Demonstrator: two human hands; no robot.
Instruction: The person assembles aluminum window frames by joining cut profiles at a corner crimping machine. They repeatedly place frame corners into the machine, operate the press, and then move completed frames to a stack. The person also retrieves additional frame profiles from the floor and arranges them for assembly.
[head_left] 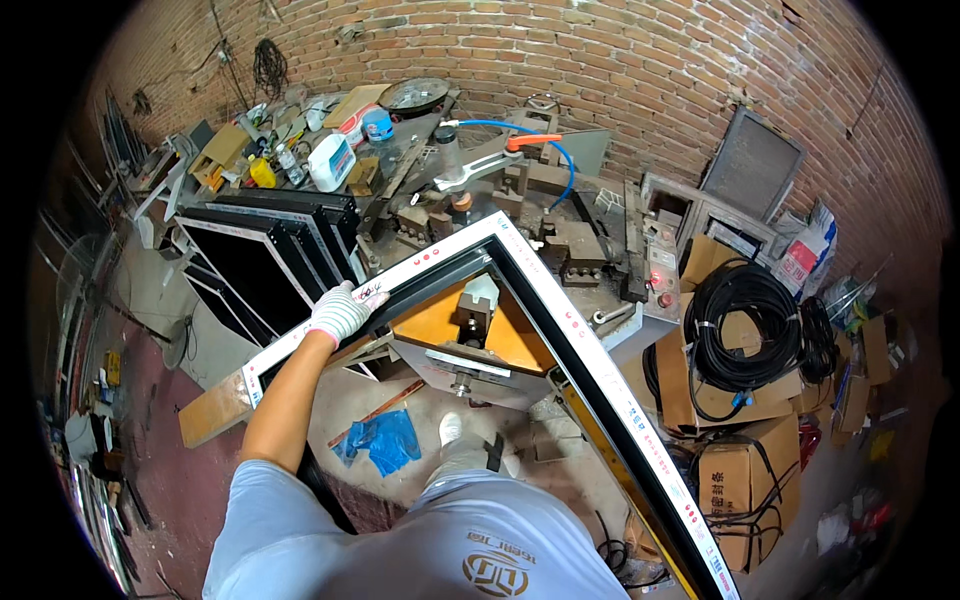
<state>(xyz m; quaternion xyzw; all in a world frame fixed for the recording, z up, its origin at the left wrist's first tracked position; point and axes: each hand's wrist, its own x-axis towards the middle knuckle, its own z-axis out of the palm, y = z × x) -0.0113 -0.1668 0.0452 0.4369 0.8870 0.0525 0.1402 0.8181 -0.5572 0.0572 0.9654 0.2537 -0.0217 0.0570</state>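
At the left, close to the left end of the cluttered grey metal bench [410, 130], a stack of flat, black, white-edged rectangular frames [290, 250] is standing upright. A tan, board-like strip [212, 410] is jutting out below. Next to the right, the person's left hand [342, 314], in a white striped knit glove, is lying on one side of a large, angular frame with a white face, red markings and a black inner channel [578, 335]. This left grip is touching the frame from above; how firmly its fingers are closing cannot be told. The right grip is not showing.

The work is seemingly partway along: two sides are already meeting at the far corner, while the near end is running out of view, so whether the frame is closed, and what is remaining, cannot be told.

The frame is lying in front of the bench's near edge, above a grey machine with orange-yellow angled faces [520, 335]. Its far corner is pointing away from the person, toward the bench. Its long axis is apparently following the longer visible side, slanting from that corner toward the person's right, left of a coiled black cable [708, 318].
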